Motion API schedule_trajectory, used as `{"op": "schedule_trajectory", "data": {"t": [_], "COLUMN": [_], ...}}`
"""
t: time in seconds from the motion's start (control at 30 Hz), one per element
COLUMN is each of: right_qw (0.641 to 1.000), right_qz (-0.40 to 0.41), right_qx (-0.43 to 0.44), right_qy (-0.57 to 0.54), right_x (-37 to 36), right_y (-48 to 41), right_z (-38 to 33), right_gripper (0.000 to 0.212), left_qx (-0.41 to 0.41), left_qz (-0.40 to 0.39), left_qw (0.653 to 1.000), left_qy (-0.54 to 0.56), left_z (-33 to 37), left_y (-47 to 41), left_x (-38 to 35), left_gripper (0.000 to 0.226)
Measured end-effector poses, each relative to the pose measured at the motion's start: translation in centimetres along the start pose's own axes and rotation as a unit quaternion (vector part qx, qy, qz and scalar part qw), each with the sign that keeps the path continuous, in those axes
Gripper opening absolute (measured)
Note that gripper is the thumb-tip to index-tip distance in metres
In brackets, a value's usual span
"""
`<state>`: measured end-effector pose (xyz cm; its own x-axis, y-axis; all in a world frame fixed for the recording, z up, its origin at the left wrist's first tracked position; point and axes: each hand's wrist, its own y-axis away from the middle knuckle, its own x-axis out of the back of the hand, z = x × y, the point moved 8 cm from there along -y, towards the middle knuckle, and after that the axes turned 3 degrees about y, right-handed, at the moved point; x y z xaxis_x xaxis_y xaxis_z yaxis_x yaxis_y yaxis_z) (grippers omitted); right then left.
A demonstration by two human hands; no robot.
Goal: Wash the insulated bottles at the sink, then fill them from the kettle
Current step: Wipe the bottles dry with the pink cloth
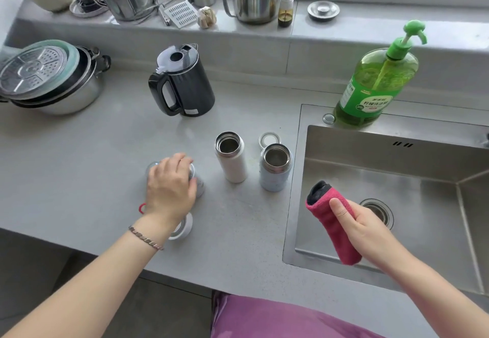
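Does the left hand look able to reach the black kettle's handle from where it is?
Probably yes. The kettle's handle faces the left hand across bare counter, with nothing between them. But that hand is curled over a bottle, so it would need to let go first.

Grey counter (79,168) with black kettle (189,86), white bottle (232,160), blue bottle (275,171), stacked pots (66,94)

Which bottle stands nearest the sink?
The pale blue bottle, open-mouthed, right beside the sink rim. The white bottle stands further left; the left hand holds the third bottle.
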<state>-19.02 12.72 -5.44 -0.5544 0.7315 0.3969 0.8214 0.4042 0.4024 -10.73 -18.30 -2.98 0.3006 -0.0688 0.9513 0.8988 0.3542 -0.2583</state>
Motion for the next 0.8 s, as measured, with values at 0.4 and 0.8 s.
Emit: {"op": "schedule_trajectory", "data": {"t": [0.4, 0.8], "right_qw": [1.000, 0.998], "right_qz": [0.010, 0.065], "right_qx": [0.005, -0.007], "right_qy": [-0.005, -0.021], "right_x": [0.5, 5.2], "right_y": [1.1, 1.5], "right_z": [0.1, 1.0], "right_gripper": [0.028, 0.026], "left_qx": [0.003, 0.116], "left_qz": [-0.134, -0.284], "left_qw": [0.988, 0.884], "left_qy": [0.081, 0.352], "left_z": [5.5, 11.2], "left_y": [-4.6, 2.6], "left_x": [-3.4, -1.7], "left_gripper": [0.015, 0.017]}}
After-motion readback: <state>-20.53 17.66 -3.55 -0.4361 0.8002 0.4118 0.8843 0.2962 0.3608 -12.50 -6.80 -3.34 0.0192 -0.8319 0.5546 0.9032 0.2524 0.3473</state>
